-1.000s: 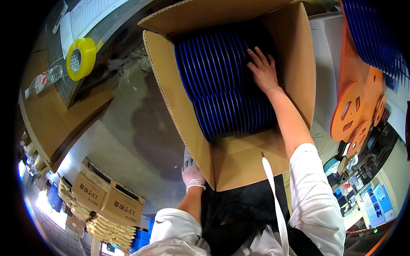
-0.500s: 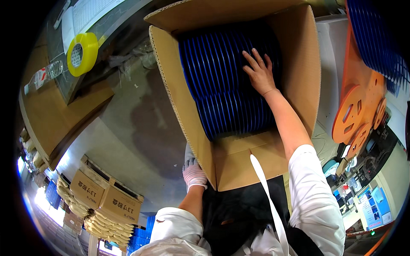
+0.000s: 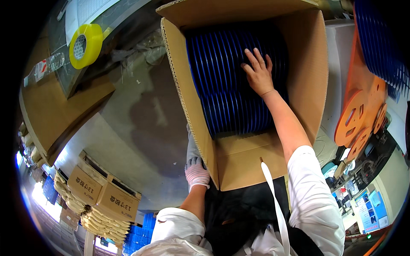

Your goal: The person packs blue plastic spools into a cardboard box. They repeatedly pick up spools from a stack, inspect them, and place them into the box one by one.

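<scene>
A tall open cardboard box [image 3: 181, 81] stands before me, holding several dark blue round plates [image 3: 213, 64] packed edge-on in two rows. Inside it, my bare right hand [image 3: 259, 74] rests on the plates toward the right, fingers spread and gripping nothing. My left hand [image 3: 197, 173], in a grey and whitish knitted glove, is at the box's near left side. Its fingers are bent against the outside of the cardboard, and the thumb is hidden. A white strap [image 3: 273, 198] hangs from my front near the box's near flap.
At the far left, a table [image 3: 109, 19] carries yellow tape [image 3: 86, 45] and a plastic bottle [image 3: 45, 68]. Orange slotted discs [image 3: 351, 117] and more blue plates [image 3: 380, 40] stand to the right. Closed cartons [image 3: 115, 202] are stacked at the lower left.
The box and its plates sit slightly farther right in the picture. My right hand keeps touching the plates, its fingers still spread; my left hand stays at the box's side.
</scene>
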Available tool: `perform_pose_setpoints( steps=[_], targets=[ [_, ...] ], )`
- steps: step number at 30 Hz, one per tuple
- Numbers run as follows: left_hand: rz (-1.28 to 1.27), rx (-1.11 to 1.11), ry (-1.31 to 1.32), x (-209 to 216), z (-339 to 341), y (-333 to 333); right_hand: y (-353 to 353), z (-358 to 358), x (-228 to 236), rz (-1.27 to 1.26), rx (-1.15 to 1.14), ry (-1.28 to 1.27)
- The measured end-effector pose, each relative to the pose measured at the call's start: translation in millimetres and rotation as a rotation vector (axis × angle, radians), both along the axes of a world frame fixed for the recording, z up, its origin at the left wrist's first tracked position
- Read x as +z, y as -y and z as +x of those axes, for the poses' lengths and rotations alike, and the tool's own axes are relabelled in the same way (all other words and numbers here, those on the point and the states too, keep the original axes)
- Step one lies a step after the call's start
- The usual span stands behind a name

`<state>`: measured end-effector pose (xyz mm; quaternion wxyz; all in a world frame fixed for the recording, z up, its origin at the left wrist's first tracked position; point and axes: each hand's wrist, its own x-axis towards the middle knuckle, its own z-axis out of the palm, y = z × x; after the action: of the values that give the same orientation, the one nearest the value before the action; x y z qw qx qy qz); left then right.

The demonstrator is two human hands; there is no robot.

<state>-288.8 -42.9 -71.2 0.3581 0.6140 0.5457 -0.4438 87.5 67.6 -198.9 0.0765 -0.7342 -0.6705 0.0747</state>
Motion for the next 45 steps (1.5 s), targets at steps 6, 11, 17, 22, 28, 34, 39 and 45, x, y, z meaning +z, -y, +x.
perform_pose_setpoints(
  steps=[6, 11, 17, 22, 28, 34, 39, 45],
  targets=[
    [0.033, -0.042, 0.026, -8, -10, 11, -13, -12, 22, -0.08, -0.063, -0.126],
    [0.02, -0.045, 0.029, -9, -11, 12, -17, -21, 14, -0.066, -0.075, -0.119],
    [0.032, -0.034, 0.028, -7, -9, 8, -19, -29, 2, 0.04, 0.049, -0.072],
    [-0.021, -0.014, -0.001, -3, -4, 0, -28, -37, 16, -0.047, -0.035, -0.136],
    [-0.042, 0.023, -0.025, -1, -2, -4, -28, -49, 6, 0.039, -0.006, -0.137],
    [-0.008, 0.026, -0.007, 0, -4, -1, -28, -53, -1, 0.104, 0.011, -0.142],
    [-0.027, 0.029, -0.013, -2, -5, -1, -30, -53, 1, 0.086, 0.085, -0.115],
    [-0.022, 0.033, -0.009, 0, -4, -3, -37, -63, 17, 0.027, -0.004, -0.184]
  ],
)
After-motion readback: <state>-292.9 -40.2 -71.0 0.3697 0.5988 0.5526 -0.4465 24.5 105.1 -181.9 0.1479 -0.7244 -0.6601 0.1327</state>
